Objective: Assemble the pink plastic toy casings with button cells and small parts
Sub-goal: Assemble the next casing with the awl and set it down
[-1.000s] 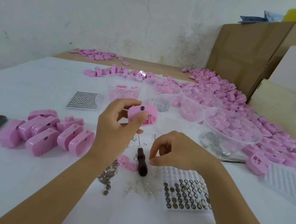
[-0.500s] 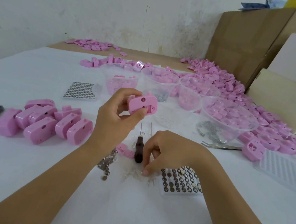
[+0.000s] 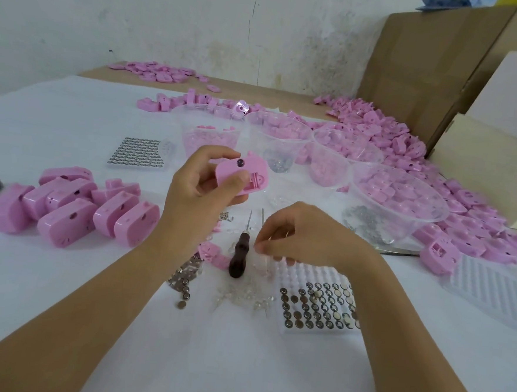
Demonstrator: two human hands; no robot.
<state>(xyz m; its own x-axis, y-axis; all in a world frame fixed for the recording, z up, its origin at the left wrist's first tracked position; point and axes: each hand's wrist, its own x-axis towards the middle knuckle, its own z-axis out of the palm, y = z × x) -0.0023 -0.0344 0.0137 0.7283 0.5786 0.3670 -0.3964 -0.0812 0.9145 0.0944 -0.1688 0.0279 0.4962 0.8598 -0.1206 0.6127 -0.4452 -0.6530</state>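
Note:
My left hand (image 3: 201, 188) holds a pink toy casing (image 3: 243, 172) up above the table, thumb across its front, open side facing me. My right hand (image 3: 303, 237) hovers lower, just right of a dark-handled screwdriver (image 3: 238, 257), with fingertips pinched together on a small clear part (image 3: 258, 247) that is hard to make out. A tray of button cells (image 3: 316, 307) lies below that hand. Loose button cells (image 3: 184, 282) and small clear parts (image 3: 244, 296) are scattered near the screwdriver.
Several finished pink casings (image 3: 69, 210) are stacked at the left. Clear plastic bowls (image 3: 397, 199) of pink and metal parts stand behind my hands. A heap of pink casings (image 3: 407, 151) runs along cardboard boxes (image 3: 428, 70) at the right. A second cell tray (image 3: 138, 152) lies further back.
My right hand dipped to the clear parts beside the screwdriver, then lifted slightly with fingertips pinched. My left hand kept the casing raised, almost still.

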